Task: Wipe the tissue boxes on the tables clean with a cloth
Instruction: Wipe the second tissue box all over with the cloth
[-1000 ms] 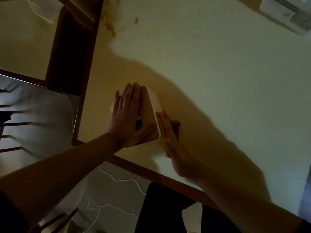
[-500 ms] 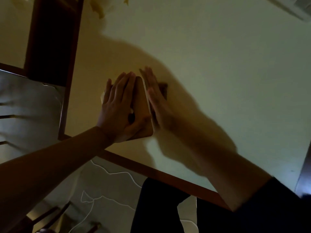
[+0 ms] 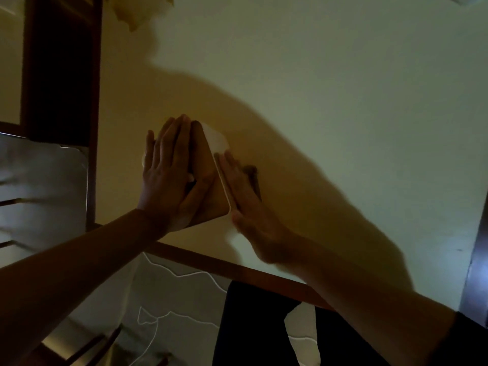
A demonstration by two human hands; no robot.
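tissue box [image 3: 208, 180] on table [image 3: 343, 101], between both hands [image 3: 169, 175].

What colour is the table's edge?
Dark reddish-brown on the table edge, in the head view.

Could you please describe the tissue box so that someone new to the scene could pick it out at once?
Find the pale table and follow its near wooden edge leftward. There the tissue box stands between the left hand and the right hand. It is the only box both flat palms press.
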